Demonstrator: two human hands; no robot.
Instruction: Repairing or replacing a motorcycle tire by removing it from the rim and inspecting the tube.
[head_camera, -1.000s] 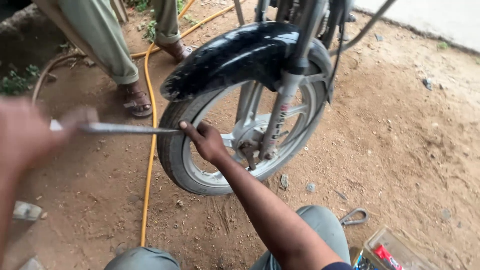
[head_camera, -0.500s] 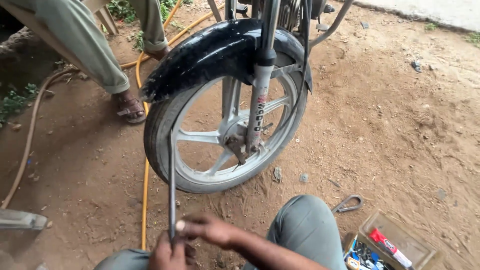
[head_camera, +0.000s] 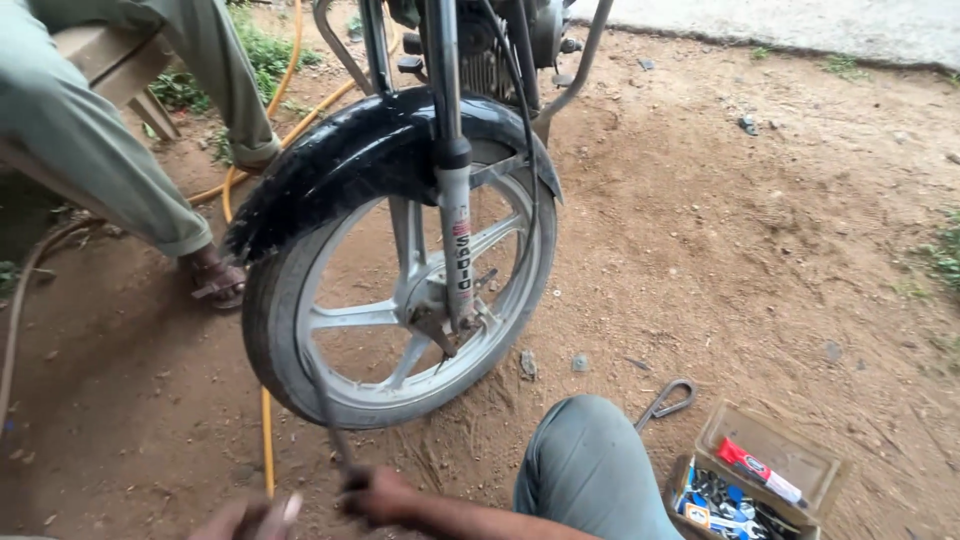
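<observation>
Steel rod (head_camera: 325, 415) leaning on a motorcycle's front tyre (head_camera: 268, 340), gripped low at 6 o'clock.

Stiff, thin and probably fairly heavy, it is best held near its bottom end; the right hand (head_camera: 380, 495) closes round that end; the left hand (head_camera: 250, 518), blurred, sits just beside at 9 o'clock, grip unclear; the rod rises toward 12 o'clock; a small parts box (head_camera: 760, 470) lies at 3 o'clock.
</observation>
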